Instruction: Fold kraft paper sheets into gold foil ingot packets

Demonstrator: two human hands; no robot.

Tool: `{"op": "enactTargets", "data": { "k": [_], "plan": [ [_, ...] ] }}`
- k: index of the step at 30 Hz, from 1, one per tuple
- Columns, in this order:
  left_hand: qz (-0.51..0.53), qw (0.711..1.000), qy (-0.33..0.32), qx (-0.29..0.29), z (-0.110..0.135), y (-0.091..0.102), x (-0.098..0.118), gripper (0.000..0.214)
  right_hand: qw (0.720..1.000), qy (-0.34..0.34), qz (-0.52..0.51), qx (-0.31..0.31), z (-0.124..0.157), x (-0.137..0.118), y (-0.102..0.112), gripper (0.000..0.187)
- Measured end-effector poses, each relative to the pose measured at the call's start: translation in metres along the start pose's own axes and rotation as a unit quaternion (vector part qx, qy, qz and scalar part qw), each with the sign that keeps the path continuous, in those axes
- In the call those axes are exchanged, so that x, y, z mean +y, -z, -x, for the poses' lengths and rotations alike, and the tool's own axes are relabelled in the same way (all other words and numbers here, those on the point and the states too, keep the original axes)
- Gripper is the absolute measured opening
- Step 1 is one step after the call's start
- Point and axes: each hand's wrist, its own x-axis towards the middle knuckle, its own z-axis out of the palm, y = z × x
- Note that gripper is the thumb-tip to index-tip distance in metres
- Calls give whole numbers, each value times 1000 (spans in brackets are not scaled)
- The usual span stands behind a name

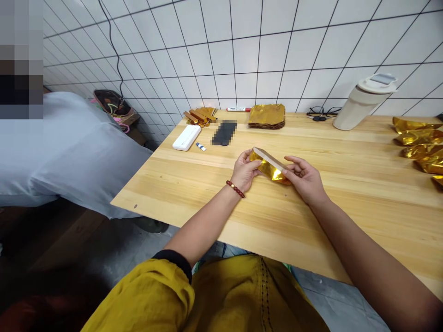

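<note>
Between my hands, just above the wooden table, is a folded piece of gold foil paper [272,167] with a pale brown strip along its upper side. My left hand [246,169], with a red bead bracelet on the wrist, grips its left end, thumb on the near face. My right hand [304,177] pinches the right end between thumb and fingers, the index finger raised off it. Behind them a stack of flat gold foil sheets [266,115] lies by the wall. Folded gold foil pieces [424,137] stand in a row at the right.
On the wooden table [214,203] are narrow gold strips [200,116], a white power bank [187,137], a small blue-and-white item [200,146], a blurred dark phone-like object [224,133], a marker [238,109], glasses [323,113] and a tall tumbler [362,103]. A person in grey [69,152] sits left.
</note>
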Motion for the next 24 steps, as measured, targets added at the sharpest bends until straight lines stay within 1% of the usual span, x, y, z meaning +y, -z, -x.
{"op": "enactTargets", "data": {
  "k": [2, 4, 6, 7, 8, 9, 11, 12, 13, 14, 15, 16, 17, 18, 20, 21, 22, 24],
  "plan": [
    [-46, 999, -23, 0, -2, 2, -3, 55, 999, -12, -9, 30, -1, 3, 1, 48],
    [-125, 991, -55, -1, -5, 5, -7, 65, 998, -11, -4, 65, -3, 5, 3, 42],
    [-235, 968, -84, -11, -7, 8, -11, 74, 994, 2, 10, 109, -5, 7, 6, 38],
    [-298, 948, -107, -15, -6, 9, -12, 78, 991, 9, 18, 131, -6, 8, 8, 37],
    [-364, 921, -141, -18, -5, 10, -12, 81, 989, 13, 24, 148, -8, 9, 9, 36],
    [-430, 883, -187, -21, -2, 10, -11, 83, 987, 13, 29, 160, -9, 10, 10, 36],
    [-543, 786, -294, -47, 6, 7, -7, 76, 986, -1, 42, 164, -11, 13, 12, 37],
    [-585, 735, -334, -81, 11, 4, -6, 68, 986, -9, 49, 159, -12, 15, 12, 38],
    [-617, 691, -355, -128, 17, 1, -6, 58, 987, -16, 57, 151, -12, 16, 13, 39],
    [-644, 655, -354, -179, 22, -2, -7, 50, 987, -20, 67, 142, -13, 17, 13, 40],
    [-668, 626, -338, -219, 27, -5, -9, 46, 988, -22, 78, 135, -13, 17, 13, 40],
    [-691, 605, -313, -242, 31, -7, -12, 46, 986, -17, 92, 136, -13, 17, 14, 41],
    [-712, 591, -284, -251, 34, -9, -16, 49, 983, -2, 115, 144, -12, 16, 14, 41],
    [-729, 583, -257, -250, 36, -10, -20, 52, 977, 24, 145, 157, -11, 15, 15, 41],
    [-743, 581, -223, -244, 38, -10, -27, 56, 954, 94, 231, 167, -7, 10, 14, 41],
    [-741, 587, -216, -246, 38, -10, -29, 56, 940, 126, 282, 148, -4, 7, 13, 40],
    [-734, 595, -214, -247, 37, -9, -30, 57, 925, 146, 334, 106, -1, 3, 11, 39],
    [-712, 621, -215, -247, 36, -8, -31, 56, 889, 151, 432, -9, 4, -3, 5, 41]
  ]
}}
